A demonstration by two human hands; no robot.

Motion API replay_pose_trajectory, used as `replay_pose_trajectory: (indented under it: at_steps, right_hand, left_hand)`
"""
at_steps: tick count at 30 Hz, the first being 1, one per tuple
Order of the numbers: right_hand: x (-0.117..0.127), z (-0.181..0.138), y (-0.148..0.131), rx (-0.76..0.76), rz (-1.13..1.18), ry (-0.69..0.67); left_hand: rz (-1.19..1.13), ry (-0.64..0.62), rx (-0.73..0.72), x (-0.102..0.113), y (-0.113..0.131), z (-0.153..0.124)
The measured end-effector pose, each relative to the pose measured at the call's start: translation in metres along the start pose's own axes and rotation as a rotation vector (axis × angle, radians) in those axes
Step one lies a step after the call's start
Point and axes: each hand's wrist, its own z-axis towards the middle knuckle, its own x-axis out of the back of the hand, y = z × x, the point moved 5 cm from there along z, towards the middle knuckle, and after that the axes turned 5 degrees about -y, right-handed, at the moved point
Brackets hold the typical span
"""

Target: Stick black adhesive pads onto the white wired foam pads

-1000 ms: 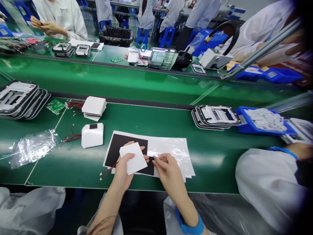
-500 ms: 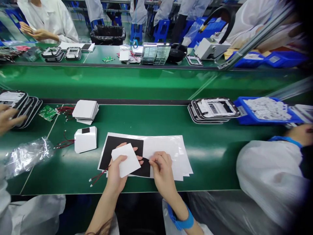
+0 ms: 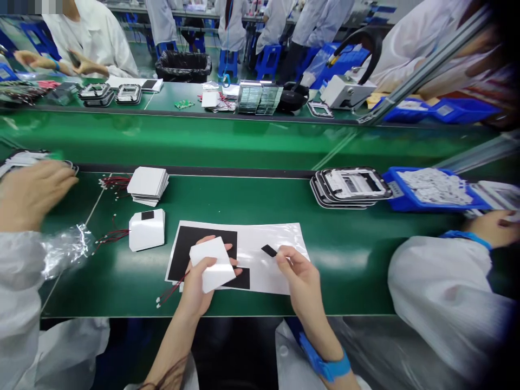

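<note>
My left hand (image 3: pixel 199 279) is closed around a flat white square pad (image 3: pixel 213 262), thumb on its face, red and black wires (image 3: pixel 173 290) trailing from its lower left. Between thumb and forefinger, my right hand (image 3: pixel 298 273) pinches a small black rectangular sticker (image 3: pixel 268 250). Beneath both hands lies a white backing sheet (image 3: pixel 260 235) whose left part carries black adhesive material (image 3: pixel 182 252). A notch shows in the black area, right of the pad. Left of the sheet rests another white pad (image 3: pixel 146 235) with a black strip on its top edge.
Behind that pad stands a stack of white wired pads (image 3: pixel 147 184). Stacked frames (image 3: pixel 349 187) and a blue bin of white parts (image 3: pixel 434 189) are at the back right. A clear plastic bag (image 3: pixel 69 252) lies left. Co-workers' arms reach in from the left (image 3: pixel 34 195) and right (image 3: pixel 493 230).
My right hand has moved right, lifting the small black sticker away from the black sheet. My left hand still holds the white pad. The left co-worker's hand has come further in.
</note>
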Motion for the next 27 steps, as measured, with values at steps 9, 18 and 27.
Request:
replay_pose_trajectory:
  at_steps: [9,18,27]
  right_hand:
    - [-0.013,-0.031,-0.083,0.058,0.078,-0.244]
    - [-0.040,-0.053,-0.103,-0.113,0.286,-0.300]
    - [-0.053,-0.050,-0.097,-0.166,0.313,-0.224]
  left_hand:
    - [-0.076,-0.519,0.048,-0.031,-0.005,-0.039]
    - [0.079,-0.409,-0.054,-0.034,0.010,-0.064]
    - [0.086,-0.353,-0.119,-0.036,0.014,-0.066]
